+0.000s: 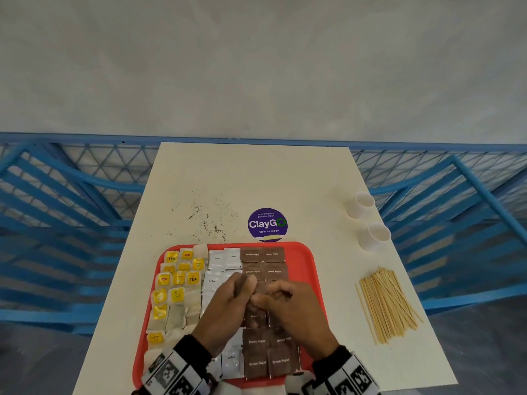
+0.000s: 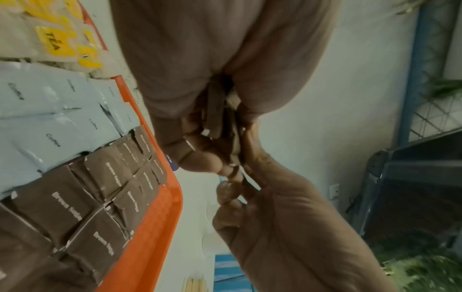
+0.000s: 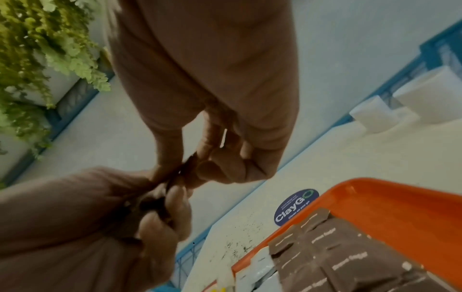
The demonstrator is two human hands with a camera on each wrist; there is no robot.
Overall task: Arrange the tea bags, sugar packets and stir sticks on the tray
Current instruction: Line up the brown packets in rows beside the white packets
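Observation:
A red tray (image 1: 302, 260) holds yellow-tagged tea bags (image 1: 176, 283) on the left, white coffee packets (image 1: 222, 259) in the middle and brown sugar packets (image 1: 262, 263) on the right. Both hands hover together over the tray's middle. My left hand (image 1: 242, 286) grips a small stack of brown sugar packets (image 2: 215, 116) on edge. My right hand (image 1: 266, 299) pinches at the same stack from the right, fingertips touching the left hand's. The wooden stir sticks (image 1: 387, 306) lie in a loose pile on the table, right of the tray.
Two white paper cups (image 1: 360, 205) (image 1: 373, 236) stand near the table's right edge, beyond the sticks. A purple round sticker (image 1: 267, 224) and scattered dark specks (image 1: 205, 220) lie behind the tray. Blue railing surrounds the table.

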